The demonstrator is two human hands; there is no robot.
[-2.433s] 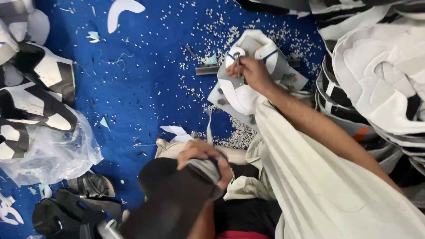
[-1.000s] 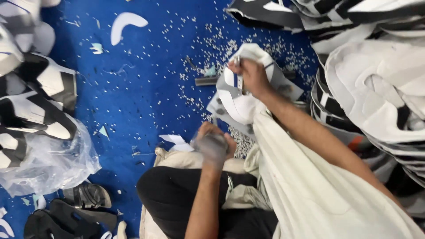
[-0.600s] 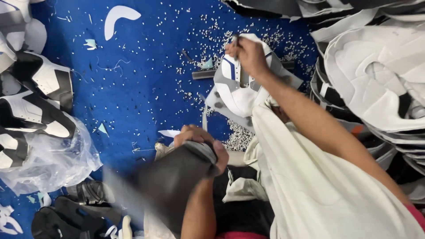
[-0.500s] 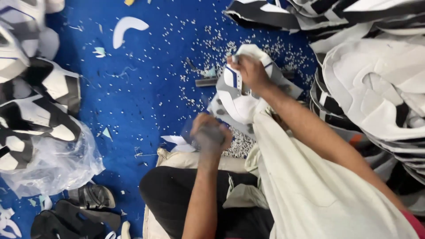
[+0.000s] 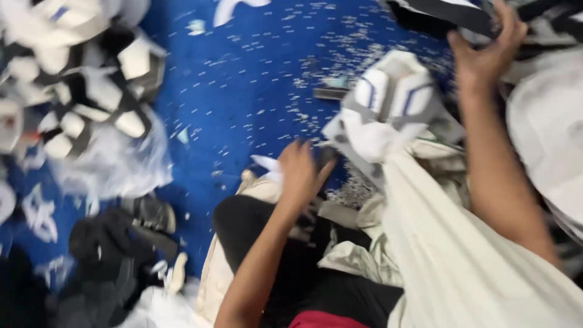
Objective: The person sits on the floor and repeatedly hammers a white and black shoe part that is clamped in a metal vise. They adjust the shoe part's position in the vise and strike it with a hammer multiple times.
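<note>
My left hand rests over my knee with fingers spread and nothing in it, next to a small white scrap on the blue floor. A white and grey shoe upper with blue lines lies on the pale cloth over my lap, and no hand is on it. My right hand is stretched up to the far right. Its fingers touch a black and white cut piece at the edge of a stack. Blur hides whether they grip it.
The blue mat is strewn with small white trimmings. A heap of black and white shoe parts over clear plastic lies at left. Dark pieces lie at lower left. Large white pieces are stacked at right.
My right hand let go of the white and grey upper and moved up and right to the stack. My left hand, which held a dark piece earlier, is now empty over my knee.
</note>
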